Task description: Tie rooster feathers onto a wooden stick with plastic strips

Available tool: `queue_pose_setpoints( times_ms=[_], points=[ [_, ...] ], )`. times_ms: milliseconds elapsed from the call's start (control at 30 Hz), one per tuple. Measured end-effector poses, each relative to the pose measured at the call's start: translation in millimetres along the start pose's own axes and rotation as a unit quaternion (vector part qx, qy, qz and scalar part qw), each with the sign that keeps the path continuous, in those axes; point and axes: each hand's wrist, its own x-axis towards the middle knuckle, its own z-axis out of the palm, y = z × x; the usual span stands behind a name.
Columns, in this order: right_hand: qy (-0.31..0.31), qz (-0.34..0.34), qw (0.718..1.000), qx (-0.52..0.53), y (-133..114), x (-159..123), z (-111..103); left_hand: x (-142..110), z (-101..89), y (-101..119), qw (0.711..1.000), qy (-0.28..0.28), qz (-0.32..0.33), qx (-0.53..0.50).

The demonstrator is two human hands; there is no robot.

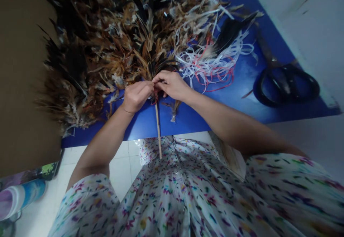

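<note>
A thin wooden stick point(157, 124) points down toward my lap, with brown and black feathers point(151, 56) bundled around its upper part like a feather duster. Red string point(156, 99) shows at the base of the bundle. My left hand point(138, 95) is closed in a pinch on the string there. Against its fingertips, my right hand point(170, 83) pinches the string too, fingers curled in front of the feathers. The fingers partly hide the wrapping. Just below my right hand, a small tied feather tuft point(174, 111) lies on the blue table point(188, 122).
Heaped loose feathers point(107, 47) cover the table's left and back. Tangled white and red string point(212, 65) lies to the right, beside large black-handled scissors point(286, 85). A brown cardboard surface point(24, 86) rises at left. A blue and white bucket point(24, 197) is at lower left.
</note>
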Motion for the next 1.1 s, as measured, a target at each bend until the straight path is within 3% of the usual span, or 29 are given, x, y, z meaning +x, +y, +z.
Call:
queue_pose_setpoints(
  times_ms=[400,600,867,1100],
  points=[
    [0.011,-0.065,0.991,-0.119,-4.9,-1.6,0.0,-0.4,1.4,-0.2,0.999,0.031,0.001,0.036],
    [0.012,-0.054,0.989,-0.139,-6.4,-2.1,-0.3,-0.8,2.4,-0.3,0.998,0.026,-0.044,0.040],
    [0.016,-0.048,0.989,-0.142,-11.7,-6.1,-2.7,-1.1,-2.5,3.5,0.999,0.024,-0.020,0.043],
    [0.030,-0.033,0.991,-0.126,-15.2,-11.2,-5.5,-3.2,-6.2,3.5,0.998,0.003,-0.055,0.034]
  ],
)
